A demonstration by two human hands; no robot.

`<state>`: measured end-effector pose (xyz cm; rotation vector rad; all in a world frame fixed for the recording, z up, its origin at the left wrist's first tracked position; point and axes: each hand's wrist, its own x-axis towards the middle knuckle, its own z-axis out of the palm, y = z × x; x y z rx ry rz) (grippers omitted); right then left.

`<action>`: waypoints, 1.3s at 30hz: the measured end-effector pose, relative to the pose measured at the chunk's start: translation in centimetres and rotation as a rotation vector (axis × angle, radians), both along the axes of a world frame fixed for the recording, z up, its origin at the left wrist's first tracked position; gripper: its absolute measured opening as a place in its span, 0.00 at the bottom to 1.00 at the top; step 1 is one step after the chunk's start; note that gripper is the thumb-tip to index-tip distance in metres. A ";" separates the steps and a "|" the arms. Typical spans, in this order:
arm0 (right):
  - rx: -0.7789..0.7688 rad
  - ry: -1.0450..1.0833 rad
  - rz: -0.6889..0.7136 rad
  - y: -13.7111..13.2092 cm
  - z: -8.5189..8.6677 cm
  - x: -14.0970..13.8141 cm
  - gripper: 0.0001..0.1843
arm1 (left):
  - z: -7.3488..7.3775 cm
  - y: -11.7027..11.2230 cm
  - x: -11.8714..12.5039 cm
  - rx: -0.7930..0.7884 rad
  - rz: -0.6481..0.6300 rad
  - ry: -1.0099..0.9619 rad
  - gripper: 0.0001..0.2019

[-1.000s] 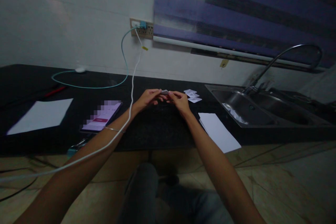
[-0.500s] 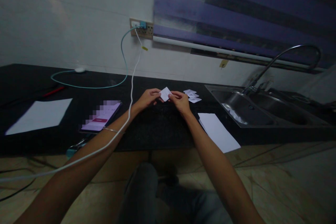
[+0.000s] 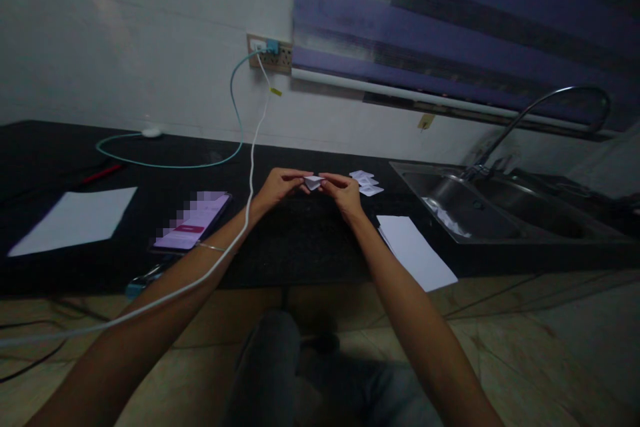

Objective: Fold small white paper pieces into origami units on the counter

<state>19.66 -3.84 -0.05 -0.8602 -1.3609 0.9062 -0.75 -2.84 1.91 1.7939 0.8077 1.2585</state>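
Note:
Both hands meet over the middle of the black counter (image 3: pixel 300 247). My left hand (image 3: pixel 280 187) and my right hand (image 3: pixel 343 191) each pinch one side of a small white folded paper (image 3: pixel 313 181), held just above the counter. The fingers of both hands are closed on it. Just beyond my right hand lie a few small folded white papers (image 3: pixel 366 182). A white cable (image 3: pixel 250 167) hangs from the wall socket and runs along my left forearm.
A lit phone (image 3: pixel 193 222) lies left of my left arm. White sheets lie at the left (image 3: pixel 75 212) and at the counter's front edge on the right (image 3: pixel 415 251). A steel sink (image 3: pixel 465 203) with a curved tap (image 3: pixel 545 103) is on the right. A teal cable (image 3: pixel 165 163) loops at the back.
The small paper stood up as an open square half a second ago; now it is folded flatter and narrower between my fingertips. The hands have stayed in place.

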 end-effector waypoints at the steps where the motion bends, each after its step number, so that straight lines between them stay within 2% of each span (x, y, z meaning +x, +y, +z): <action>1: 0.002 -0.007 -0.016 0.0 0.0 0.0 0.15 | 0.0 0.0 0.0 -0.010 0.003 -0.005 0.16; 5: 0.033 -0.053 -0.051 0.0 0.0 0.0 0.11 | 0.2 -0.3 -0.1 -0.091 -0.011 -0.036 0.16; 11: 0.119 -0.127 -0.052 -0.2 0.3 0.1 0.09 | 0.6 -0.7 -0.3 -0.194 -0.167 -0.123 0.17; 14: 0.118 -0.141 -0.038 -0.5 0.6 0.0 0.10 | 0.3 -0.6 0.3 -0.173 -0.136 -0.022 0.22; 17: 0.112 -0.144 -0.023 -0.7 0.7 -0.2 0.10 | 0.1 -0.7 1.0 -0.056 -0.196 0.173 0.23; 21: 0.107 -0.146 -0.007 -0.6 0.6 -0.2 0.10 | 0.4 -1.2 1.0 0.056 -0.207 0.261 0.24; 24: 0.079 -0.131 0.034 -0.5 0.6 -0.2 0.13 | 0.6 -1.4 0.8 0.052 -0.185 0.281 0.22; 27: -0.020 -0.025 0.101 -0.5 0.7 -0.3 0.20 | 0.5 -1.3 0.7 0.037 -0.177 0.282 0.21; 30: -0.089 0.004 0.099 -0.5 0.6 -0.5 0.20 | 0.2 -1.2 0.7 0.009 -0.205 0.294 0.23; 35: 0.004 -0.182 0.074 -0.4 0.3 -0.4 0.19 | 0.1 -1.4 0.8 -0.036 -0.237 0.310 0.28; 39: 0.032 -0.214 0.053 -0.5 0.3 -0.2 0.22 | 0.0 -1.5 1.0 -0.071 -0.229 0.320 0.30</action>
